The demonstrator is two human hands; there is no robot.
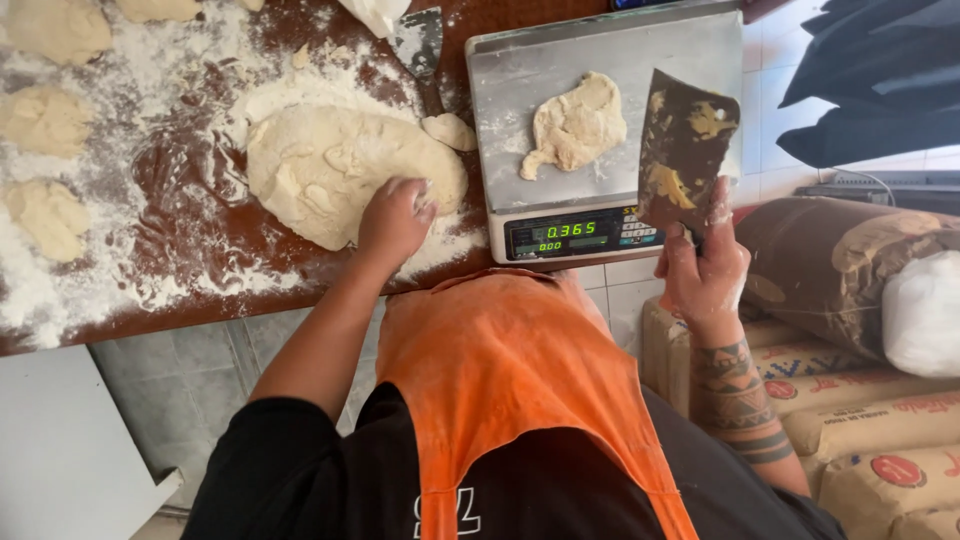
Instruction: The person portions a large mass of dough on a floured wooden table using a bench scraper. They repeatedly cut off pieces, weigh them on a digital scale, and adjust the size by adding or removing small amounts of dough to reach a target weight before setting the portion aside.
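Observation:
A large pale mass of dough (330,165) lies on the floured wooden table (200,280). My left hand (393,220) presses into its near right edge, fingers curled into the dough. My right hand (705,265) holds a dark metal bench scraper (685,150) upright, smeared with dough, just right of a digital scale (590,110). A flattened piece of dough (577,125) rests on the scale's steel pan. A small lump of dough (449,130) sits between the big mass and the scale.
Several portioned dough pieces (45,120) line the table's left side in loose flour. Another scraper (418,42) lies at the back. Stacked flour sacks (860,400) and a brown sack (830,260) stand at right. I wear an orange apron (500,370).

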